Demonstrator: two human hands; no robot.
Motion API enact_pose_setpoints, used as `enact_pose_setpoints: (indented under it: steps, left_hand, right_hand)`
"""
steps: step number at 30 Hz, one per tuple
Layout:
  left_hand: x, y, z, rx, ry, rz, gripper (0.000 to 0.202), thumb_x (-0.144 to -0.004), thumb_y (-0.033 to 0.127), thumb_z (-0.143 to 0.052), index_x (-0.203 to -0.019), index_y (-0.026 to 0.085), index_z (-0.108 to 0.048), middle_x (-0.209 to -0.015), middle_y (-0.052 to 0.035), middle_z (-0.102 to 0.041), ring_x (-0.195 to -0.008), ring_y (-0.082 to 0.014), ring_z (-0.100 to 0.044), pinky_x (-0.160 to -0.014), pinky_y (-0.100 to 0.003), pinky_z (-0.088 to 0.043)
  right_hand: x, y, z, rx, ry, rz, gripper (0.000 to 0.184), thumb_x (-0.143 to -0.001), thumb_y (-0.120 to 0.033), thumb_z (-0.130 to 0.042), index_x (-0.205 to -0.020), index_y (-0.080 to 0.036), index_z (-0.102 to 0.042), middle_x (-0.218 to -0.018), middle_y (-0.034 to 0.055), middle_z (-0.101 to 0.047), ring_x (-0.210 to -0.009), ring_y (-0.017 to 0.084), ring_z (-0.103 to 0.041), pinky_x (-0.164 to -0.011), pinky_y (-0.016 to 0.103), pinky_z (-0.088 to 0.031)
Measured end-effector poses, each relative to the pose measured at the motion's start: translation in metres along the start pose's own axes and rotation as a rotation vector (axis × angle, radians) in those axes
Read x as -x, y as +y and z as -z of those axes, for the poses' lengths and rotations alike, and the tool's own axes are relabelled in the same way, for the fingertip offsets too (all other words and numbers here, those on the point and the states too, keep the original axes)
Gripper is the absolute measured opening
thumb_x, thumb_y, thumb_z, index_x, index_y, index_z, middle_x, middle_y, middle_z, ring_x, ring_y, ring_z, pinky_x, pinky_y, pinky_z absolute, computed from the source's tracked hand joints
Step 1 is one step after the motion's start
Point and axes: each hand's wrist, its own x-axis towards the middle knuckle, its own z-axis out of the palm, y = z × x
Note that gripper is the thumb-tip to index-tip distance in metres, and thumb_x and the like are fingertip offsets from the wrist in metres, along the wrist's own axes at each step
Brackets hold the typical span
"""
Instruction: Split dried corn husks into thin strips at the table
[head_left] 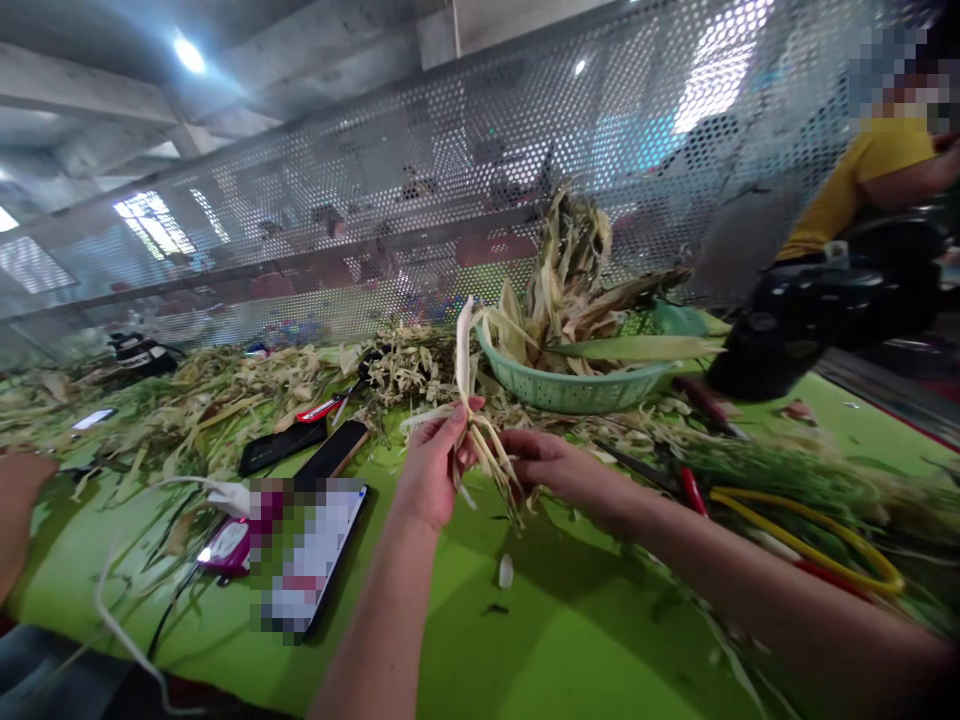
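Observation:
My left hand pinches a bundle of pale dried husk strips just above the green table. One long strip stands up from the pinch; the loose ends hang down. My right hand is closed on the lower strands of the same bundle, right beside the left. A small white scrap lies on the table under my hands.
A teal basket heaped with husks stands behind my hands. Loose husks litter the far left. Phones and a white cable lie at left; yellow and red handled tools at right. A person in yellow stands far right.

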Motion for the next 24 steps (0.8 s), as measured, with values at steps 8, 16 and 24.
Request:
enact_pose_setpoints:
  steps: [8, 16, 24]
  left_hand:
    - [-0.003, 0.001, 0.004, 0.063, 0.028, 0.015, 0.035, -0.067, 0.034, -0.078, -0.096, 0.015, -0.071, -0.082, -0.0020, -0.068, -0.045, -0.0001, -0.045, -0.040, -0.015, -0.032]
    - [-0.006, -0.004, 0.004, 0.129, 0.061, 0.083, 0.035, -0.071, 0.030, -0.076, -0.102, 0.016, -0.068, -0.094, -0.0043, -0.071, -0.076, -0.0133, -0.068, -0.062, -0.023, -0.053]
    - [0.001, -0.014, -0.007, 0.235, 0.015, 0.207, 0.034, -0.069, 0.029, -0.078, -0.098, 0.015, -0.067, -0.086, -0.0068, -0.072, -0.085, -0.0159, -0.068, -0.074, -0.026, -0.053]
  right_hand:
    - [-0.010, 0.020, 0.028, 0.579, 0.215, 0.102, 0.024, -0.077, -0.021, -0.056, -0.096, -0.018, -0.070, -0.093, 0.0059, -0.072, -0.084, 0.022, -0.063, -0.076, 0.032, -0.049]
    - [0.005, -0.013, 0.022, 0.711, 0.620, 0.524, 0.018, -0.087, -0.023, -0.052, -0.101, -0.021, -0.065, -0.099, 0.0082, -0.066, -0.085, 0.022, -0.062, -0.074, 0.034, -0.048]
    - [0.006, 0.004, -0.022, 1.336, 0.234, 0.820, 0.037, -0.083, -0.003, -0.047, -0.111, -0.021, -0.064, -0.099, 0.0074, -0.068, -0.085, 0.021, -0.059, -0.071, 0.033, -0.044]
